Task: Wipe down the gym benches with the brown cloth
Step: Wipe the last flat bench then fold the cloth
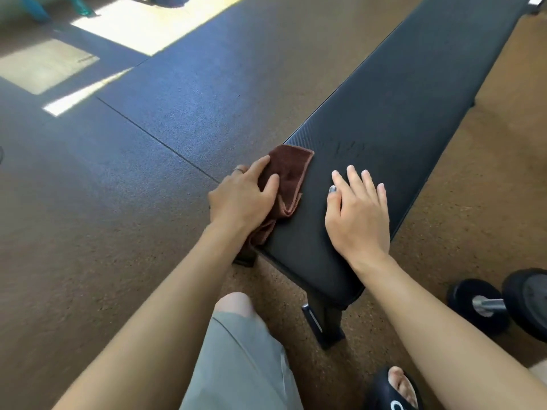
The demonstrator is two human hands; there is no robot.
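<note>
The crumpled dark-brown terry cloth with a paler stitched hem [288,179] lay on the near left edge of the long black padded gym bench [399,113], part of it drooping over the side towards the floor. The left hand [241,199] pressed down on it with its fingers spread and mostly straight, not bunched round the fabric. The right hand [358,214] lay flat and open on the pad at about three o'clock from the cloth, near it but not touching, bracing the body.

To my eye the wiping had only reached the near end. Faint smeary marks showed on the pad at about one o'clock from the cloth, and the whole run of bench stretching off towards one o'clock looked unwiped. The stroke would go best with the cloth spread flatter under the palm, the hanging part gathered up, and long overlapping passes pushed away along the pad. The bracing hand sat in the path of any sideways stroke and would need lifting or sliding ahead.

Round about, a black dumbbell with a steel handle [503,306] rested on the brown speckled rubber floor [88,261] at four o'clock, close to the bench foot. A foot in a dark slide sandal [393,392] stood near it, and a knee in grey shorts [236,350] at six o'clock.
</note>
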